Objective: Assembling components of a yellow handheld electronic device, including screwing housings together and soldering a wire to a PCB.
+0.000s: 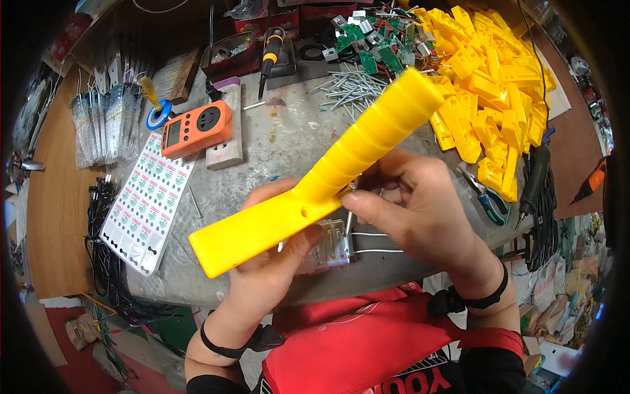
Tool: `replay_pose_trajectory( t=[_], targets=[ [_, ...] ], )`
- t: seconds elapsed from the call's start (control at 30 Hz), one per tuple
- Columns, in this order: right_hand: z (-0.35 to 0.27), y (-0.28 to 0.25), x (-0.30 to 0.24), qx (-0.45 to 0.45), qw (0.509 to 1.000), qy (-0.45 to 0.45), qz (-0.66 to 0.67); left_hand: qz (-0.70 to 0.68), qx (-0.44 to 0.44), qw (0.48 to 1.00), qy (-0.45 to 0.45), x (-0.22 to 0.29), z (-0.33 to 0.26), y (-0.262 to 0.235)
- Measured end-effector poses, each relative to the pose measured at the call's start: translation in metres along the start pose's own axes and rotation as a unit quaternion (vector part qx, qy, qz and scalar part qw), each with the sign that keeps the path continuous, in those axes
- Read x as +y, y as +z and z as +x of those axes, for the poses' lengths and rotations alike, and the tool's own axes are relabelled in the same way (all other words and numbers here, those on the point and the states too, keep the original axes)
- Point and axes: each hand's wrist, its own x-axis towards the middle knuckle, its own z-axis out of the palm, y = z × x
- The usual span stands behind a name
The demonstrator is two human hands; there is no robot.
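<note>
A yellow plastic handle housing [315,184], a ribbed grip joined to a wider flat-sided end, slants across the middle of the view. My left hand [279,253] is closed around its wide end from below, the thumb pressing on the underside. My right hand [420,203] has thumb and fingers pinched beside the base of the grip, on a thin metal piece [350,220] that is mostly hidden. A small round hole [304,212] shows in the housing's side. Behind my left thumb lies a transparent part with metal strips [335,243], and two white wires run out to its right.
Yellow housings [485,85] are heaped at the far right, beside green circuit boards [374,43] and loose metal rods [354,88]. Pliers [489,197] and a dark screwdriver-like tool [535,177] lie right. An orange meter [197,128], sticker sheet [147,203] and soldering iron [269,56] stand left.
</note>
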Motion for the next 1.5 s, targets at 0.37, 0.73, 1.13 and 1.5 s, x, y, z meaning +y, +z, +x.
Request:
replay_pose_trajectory(
  t=[0.37, 0.73, 1.13, 1.5],
  targets=[
    [0.000, 0.014, -0.027, 0.091, 0.969, -0.225, -0.052, 0.041, 0.027, 0.996, -0.079, 0.007, -0.006, 0.006],
    [-0.010, -0.001, -0.006, 0.082, 0.960, -0.227, -0.144, 0.441, -0.092, 0.868, 0.209, 0.026, 0.004, 0.010],
    [-0.041, -0.045, -0.004, -0.084, 0.805, -0.139, -0.571, 0.244, -0.253, 0.936, 0.000, 0.013, 0.023, -0.004],
    [-0.048, -0.031, 0.037, -0.113, 0.826, -0.082, -0.547, 0.414, -0.182, 0.878, 0.155, -0.032, -0.001, 0.015]
  ],
)
